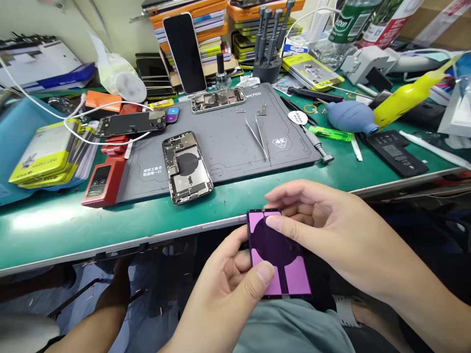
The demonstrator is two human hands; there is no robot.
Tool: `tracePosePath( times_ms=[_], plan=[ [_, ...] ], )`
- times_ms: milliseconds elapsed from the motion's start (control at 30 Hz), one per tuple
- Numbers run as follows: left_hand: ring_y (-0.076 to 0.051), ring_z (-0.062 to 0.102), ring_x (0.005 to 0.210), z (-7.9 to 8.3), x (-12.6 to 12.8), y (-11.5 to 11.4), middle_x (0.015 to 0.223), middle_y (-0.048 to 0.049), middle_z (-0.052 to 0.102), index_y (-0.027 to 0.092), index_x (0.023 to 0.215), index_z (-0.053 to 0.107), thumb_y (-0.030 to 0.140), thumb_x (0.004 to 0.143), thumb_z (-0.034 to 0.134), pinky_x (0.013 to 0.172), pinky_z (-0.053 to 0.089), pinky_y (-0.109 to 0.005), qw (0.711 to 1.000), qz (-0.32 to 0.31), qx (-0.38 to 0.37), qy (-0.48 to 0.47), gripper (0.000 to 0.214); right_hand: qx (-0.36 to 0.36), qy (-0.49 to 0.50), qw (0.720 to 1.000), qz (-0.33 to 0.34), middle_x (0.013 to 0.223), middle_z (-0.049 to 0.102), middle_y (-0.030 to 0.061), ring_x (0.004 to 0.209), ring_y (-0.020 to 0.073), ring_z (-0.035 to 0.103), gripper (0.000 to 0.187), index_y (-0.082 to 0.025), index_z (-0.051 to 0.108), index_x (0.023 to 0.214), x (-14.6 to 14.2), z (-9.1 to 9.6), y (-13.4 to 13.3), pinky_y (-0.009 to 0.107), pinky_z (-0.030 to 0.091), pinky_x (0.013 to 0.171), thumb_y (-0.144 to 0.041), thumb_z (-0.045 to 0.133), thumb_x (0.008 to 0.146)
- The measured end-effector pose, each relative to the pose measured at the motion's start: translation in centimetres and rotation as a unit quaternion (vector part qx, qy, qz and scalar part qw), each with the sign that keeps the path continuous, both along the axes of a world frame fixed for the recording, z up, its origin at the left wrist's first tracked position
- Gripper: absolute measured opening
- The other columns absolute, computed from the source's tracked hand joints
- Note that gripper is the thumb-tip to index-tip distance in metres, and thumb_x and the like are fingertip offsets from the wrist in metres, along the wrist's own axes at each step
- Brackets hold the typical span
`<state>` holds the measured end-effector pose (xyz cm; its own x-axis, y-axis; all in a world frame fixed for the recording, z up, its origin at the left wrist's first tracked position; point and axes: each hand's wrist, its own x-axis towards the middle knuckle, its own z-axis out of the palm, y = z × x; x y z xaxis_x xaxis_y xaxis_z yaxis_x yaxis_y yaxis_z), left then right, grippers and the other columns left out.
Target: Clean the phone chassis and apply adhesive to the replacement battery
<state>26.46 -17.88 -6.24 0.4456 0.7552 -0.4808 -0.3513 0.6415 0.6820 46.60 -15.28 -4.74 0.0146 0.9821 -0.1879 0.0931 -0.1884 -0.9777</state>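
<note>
A flat black phone battery (297, 278) with purple film patches and a dark round area on its face is held over my lap, just off the bench edge. My left hand (231, 289) grips its left side, thumb on the face and fingers underneath. At the upper right, my right hand (327, 223) has its thumb pressed on the face, with its fingers behind the top edge. An opened phone housing (187, 169), inner parts showing, lies on the grey work mat (228, 142) near the bench edge. Tweezers (257, 137) rest farther right on the mat.
A red device (99, 184) and yellow battery boxes (44, 152) stand left. A detached phone screen (132, 122) lies near a white cable. Behind are an upright phone (185, 54) and a screwdriver holder (267, 71). A blue air blower (349, 116) and black battery (397, 153) lie right.
</note>
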Motion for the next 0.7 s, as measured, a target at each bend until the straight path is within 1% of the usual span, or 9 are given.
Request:
tracePosePath(
  times_ms=[167,333,400,500,567,633,700],
  plan=[
    [-0.023,0.088,0.094,-0.35,-0.34,0.43,0.102,-0.0098,0.091,0.02,0.15,0.076,0.041,0.091,0.101,0.085,0.066,-0.025,0.999,-0.001,-0.041,0.002,0.067,0.001,-0.011,1.0,-0.001,0.101,0.086,-0.0031,0.086,0.0162,0.083,0.017,-0.031,0.085,0.11,-0.2,0.12,0.12,0.014,0.067,0.076,-0.035,0.092,0.096],
    [-0.027,0.087,0.102,-0.71,-0.14,0.34,0.105,-0.0114,0.091,0.018,0.146,0.078,0.041,0.093,0.099,0.092,0.067,-0.033,0.999,0.009,-0.034,-0.016,0.061,0.0,-0.008,1.0,0.002,0.101,0.086,-0.0022,0.086,0.0164,0.082,0.017,-0.03,0.085,0.11,-0.33,-0.03,0.29,0.014,0.067,0.077,-0.036,0.092,0.097],
    [-0.028,0.087,0.1,-0.76,-0.03,0.29,0.104,-0.0109,0.091,0.019,0.144,0.079,0.041,0.094,0.098,0.092,0.067,-0.034,0.999,0.008,-0.029,-0.016,0.058,-0.002,-0.009,1.0,0.002,0.099,0.085,-0.0022,0.085,0.0162,0.081,0.018,-0.029,0.085,0.11,-0.3,0.0,0.33,0.015,0.067,0.076,-0.037,0.093,0.096],
    [-0.026,0.087,0.095,-0.81,0.05,0.24,0.1,-0.0097,0.091,0.019,0.14,0.081,0.042,0.092,0.099,0.089,0.067,-0.032,1.0,0.01,-0.026,-0.012,0.056,-0.007,-0.022,1.0,0.002,0.101,0.085,-0.0019,0.085,0.0176,0.081,0.022,-0.03,0.083,0.114,-0.16,-0.02,0.25,0.017,0.067,0.074,-0.038,0.092,0.095],
    [-0.025,0.087,0.094,-0.86,0.08,0.2,0.097,-0.0081,0.09,0.02,0.138,0.083,0.043,0.09,0.101,0.087,0.066,-0.029,0.999,0.02,-0.027,-0.009,0.056,-0.019,-0.035,0.999,0.009,0.103,0.084,-0.0018,0.086,0.0188,0.081,0.025,-0.031,0.082,0.118,0.0,-0.08,0.09,0.019,0.066,0.072,-0.041,0.091,0.097],
    [-0.024,0.086,0.093,-0.93,0.11,0.17,0.093,-0.0068,0.09,0.021,0.135,0.085,0.043,0.088,0.102,0.087,0.066,-0.028,0.999,0.033,-0.025,-0.008,0.055,-0.037,-0.048,0.998,0.028,0.104,0.085,-0.0022,0.088,0.0203,0.082,0.026,-0.034,0.082,0.122,0.15,0.0,-0.09,0.022,0.066,0.072,-0.048,0.089,0.101],
    [-0.025,0.086,0.094,-1.02,0.14,0.18,0.093,-0.0073,0.089,0.021,0.135,0.085,0.043,0.089,0.102,0.086,0.066,-0.029,0.999,0.039,-0.021,-0.004,0.054,-0.033,-0.071,0.996,0.048,0.11,0.085,-0.0029,0.096,0.022,0.082,0.023,-0.038,0.084,0.122,0.21,0.36,-0.21,0.024,0.066,0.078,-0.054,0.085,0.105]
  ],
)
